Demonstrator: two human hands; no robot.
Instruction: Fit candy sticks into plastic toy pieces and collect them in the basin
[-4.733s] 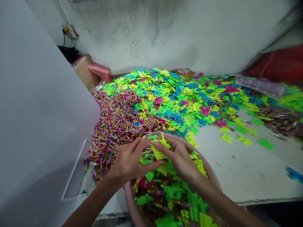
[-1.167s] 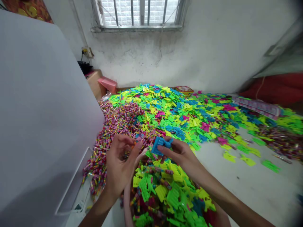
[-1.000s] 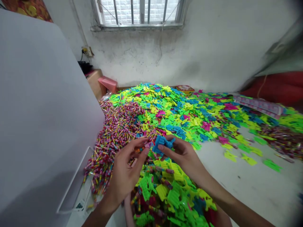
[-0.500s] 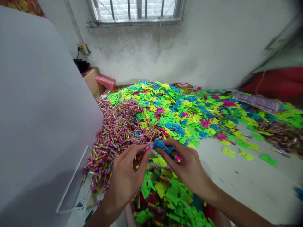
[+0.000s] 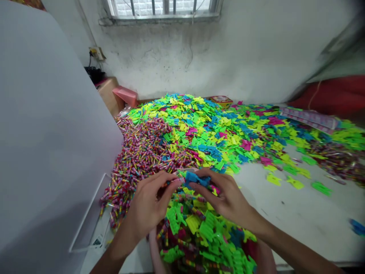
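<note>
Gripping a blue moulded plastic piece, the right hand is closed around it, with thumb and fingers pinching the piece from the right. The piece sits just above the near basin, between the two hands. The left hand is partly closed, with fingers curled toward the left end of the blue piece. Whether it holds a small item there cannot be determined, as that area is too small and obscured.

Below the hands, a pink basin contains mixed green, yellow and blue plastic pieces and striped tubes. A mound of multicoloured striped tubes lies far of the left hand and touches a larger heap of neon plastic pieces on its right. Loose green and yellow pieces lie on the white work surface to the right.

A white panel fills the left side. A cardboard box and a pink container stand at the far left. Pink printed strips lie at the far right, near red fabric.
</note>
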